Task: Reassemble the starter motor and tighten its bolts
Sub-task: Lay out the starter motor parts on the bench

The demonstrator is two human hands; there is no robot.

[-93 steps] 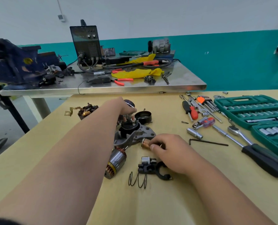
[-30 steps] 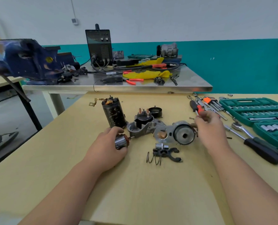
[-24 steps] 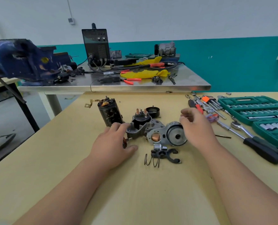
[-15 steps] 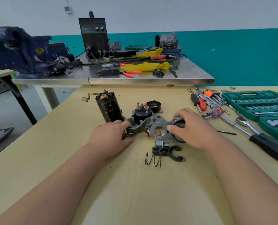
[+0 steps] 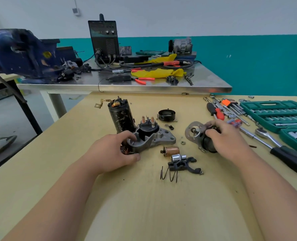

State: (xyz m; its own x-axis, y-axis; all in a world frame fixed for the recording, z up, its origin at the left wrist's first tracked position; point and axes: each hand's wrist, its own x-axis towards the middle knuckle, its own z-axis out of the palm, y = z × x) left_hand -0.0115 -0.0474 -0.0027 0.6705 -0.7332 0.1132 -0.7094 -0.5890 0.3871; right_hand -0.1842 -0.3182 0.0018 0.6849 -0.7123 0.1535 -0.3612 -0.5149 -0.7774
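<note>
Starter motor parts lie spread on the wooden table (image 5: 144,206). My left hand (image 5: 113,152) grips the armature, copper windings showing under my fingers, beside the grey aluminium housing (image 5: 154,138) with the black solenoid (image 5: 147,126) on it. The black motor casing (image 5: 120,117) stands upright behind. My right hand (image 5: 226,138) holds the round end plate with its black gear unit (image 5: 196,133), tilted on the table. A copper plunger (image 5: 170,151), a black fork lever (image 5: 181,163) and a spring (image 5: 169,174) lie between my hands.
A black end cap (image 5: 167,115) lies behind the housing. Screwdrivers and hex keys (image 5: 226,108), a ratchet (image 5: 279,145) and green socket cases (image 5: 279,115) sit at the right. A steel bench (image 5: 127,84) with a blue vise (image 5: 21,53) stands beyond.
My right hand has lifted the end plate unit away from the housing and moved it right, uncovering the copper plunger. My left hand stays on the armature by the housing.
</note>
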